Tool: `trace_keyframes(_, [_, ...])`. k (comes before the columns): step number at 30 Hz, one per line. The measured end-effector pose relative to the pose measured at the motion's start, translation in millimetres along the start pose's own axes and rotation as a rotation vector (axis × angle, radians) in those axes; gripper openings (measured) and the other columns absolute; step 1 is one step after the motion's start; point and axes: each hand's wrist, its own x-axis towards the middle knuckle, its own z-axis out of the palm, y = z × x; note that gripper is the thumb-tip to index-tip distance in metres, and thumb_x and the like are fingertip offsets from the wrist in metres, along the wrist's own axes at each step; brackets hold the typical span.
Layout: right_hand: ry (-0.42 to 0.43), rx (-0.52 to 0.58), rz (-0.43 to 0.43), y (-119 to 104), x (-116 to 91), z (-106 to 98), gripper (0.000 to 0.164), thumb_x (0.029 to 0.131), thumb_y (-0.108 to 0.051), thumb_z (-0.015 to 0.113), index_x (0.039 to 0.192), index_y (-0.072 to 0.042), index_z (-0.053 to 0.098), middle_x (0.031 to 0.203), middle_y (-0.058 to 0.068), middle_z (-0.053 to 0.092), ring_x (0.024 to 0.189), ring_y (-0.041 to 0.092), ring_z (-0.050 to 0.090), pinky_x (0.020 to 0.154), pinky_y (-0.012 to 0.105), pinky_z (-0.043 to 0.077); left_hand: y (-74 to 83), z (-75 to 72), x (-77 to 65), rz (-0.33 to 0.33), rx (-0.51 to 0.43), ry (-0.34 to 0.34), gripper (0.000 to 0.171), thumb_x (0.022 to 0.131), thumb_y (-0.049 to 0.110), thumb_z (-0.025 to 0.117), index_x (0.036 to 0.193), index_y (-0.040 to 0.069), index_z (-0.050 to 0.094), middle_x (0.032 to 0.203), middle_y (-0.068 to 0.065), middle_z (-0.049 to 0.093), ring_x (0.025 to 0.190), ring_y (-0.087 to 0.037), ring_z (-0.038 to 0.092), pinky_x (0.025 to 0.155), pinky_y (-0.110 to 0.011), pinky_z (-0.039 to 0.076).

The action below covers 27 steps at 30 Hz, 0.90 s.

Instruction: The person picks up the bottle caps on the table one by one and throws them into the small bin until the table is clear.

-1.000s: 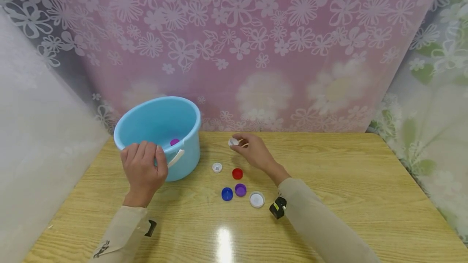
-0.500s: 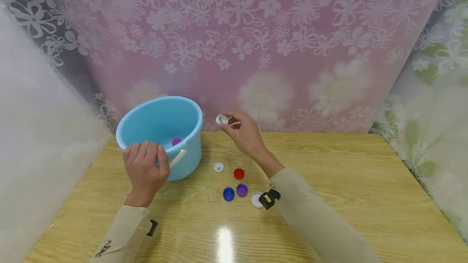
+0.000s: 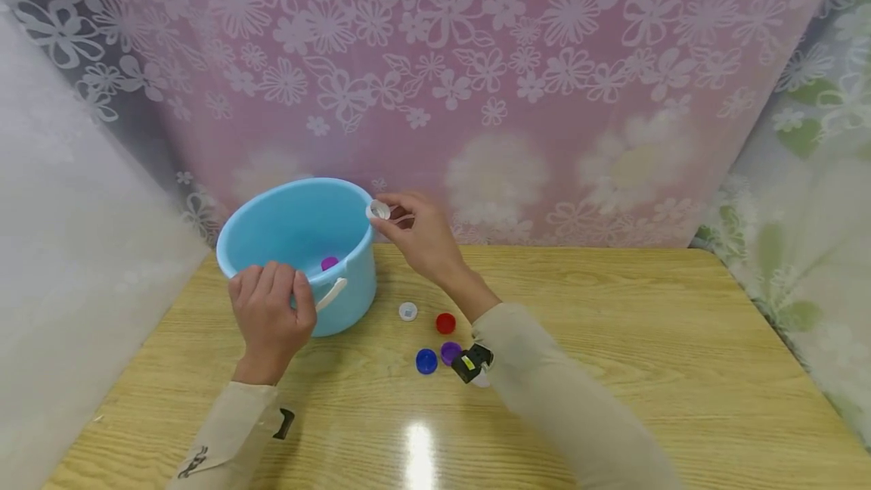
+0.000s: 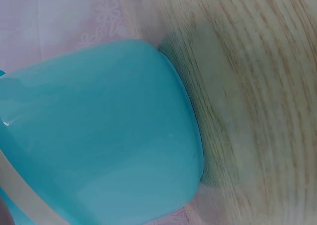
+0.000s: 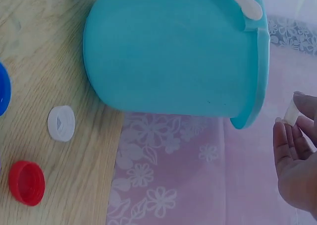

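On the left of the table stands a light blue bucket (image 3: 350, 301). My left hand (image 3: 272, 316) grips its near rim, close to the white handle (image 3: 331, 294). A magenta cap (image 3: 330, 263) shows inside the bucket. My right hand (image 3: 425, 240) pinches a white bottle cap (image 3: 377, 209) between thumb and fingers, at the bucket's right rim in the head view. The right wrist view shows this cap just outside the rim. Before the bucket lie a small white cap (image 3: 408, 311), a red cap (image 3: 445, 323), a blue cap (image 3: 426, 361) and a purple cap (image 3: 450, 351).
A larger white lid (image 3: 482, 379) is mostly hidden by the black wrist camera (image 3: 472, 363) on my right sleeve. The wooden table (image 3: 612, 324) ends at the back against a pink flowered curtain (image 3: 497, 134). More curtains hang at both sides.
My right hand has lifted the white bottle cap from above the table and carried it left to the bucket's rim. The left hand keeps its grip. The larger lid has become mostly covered.
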Motion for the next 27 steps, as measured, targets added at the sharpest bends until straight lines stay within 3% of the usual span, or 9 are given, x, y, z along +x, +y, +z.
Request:
trace_keyframes(12, [-0.029,-0.018,-0.005,0,6,19,0.036,0.089,-0.022,0.067,0.122,-0.008,0.064,0.119,0.004,0.058,0.094,0.015,0.059,0.079,0.023,0.05,-2.0,-0.6,-0.4,0.009,0.001,-0.016,0.031,0.089,0.02,0.042,0.061,0.005,0.041,0.056,-0.008,0.036,0.054,-0.032,0.034,0.065,-0.047,0.027])
trace_keyframes(19, [-0.065,-0.098,0.018,1,6,22,0.039,0.089,-0.024,0.068,0.125,-0.01,0.063,0.121,0.002,0.057,0.095,0.015,0.059,0.079,0.023,0.049,-1.5,0.6,-0.4,0.015,0.001,-0.03,0.032,0.089,0.021,0.042,0.062,0.005,0.042,0.057,-0.009,0.038,0.055,-0.033,0.035,0.066,-0.047,0.028])
trace_keyframes(27, [-0.081,-0.11,0.027,2,7,26,0.038,0.089,-0.025,0.068,0.125,-0.011,0.063,0.119,0.001,0.058,0.094,0.015,0.058,0.077,0.024,0.049,-3.1,-0.9,-1.6,0.006,0.016,-0.04,0.032,0.09,0.021,0.042,0.062,0.005,0.042,0.057,-0.009,0.039,0.055,-0.033,0.036,0.066,-0.047,0.028])
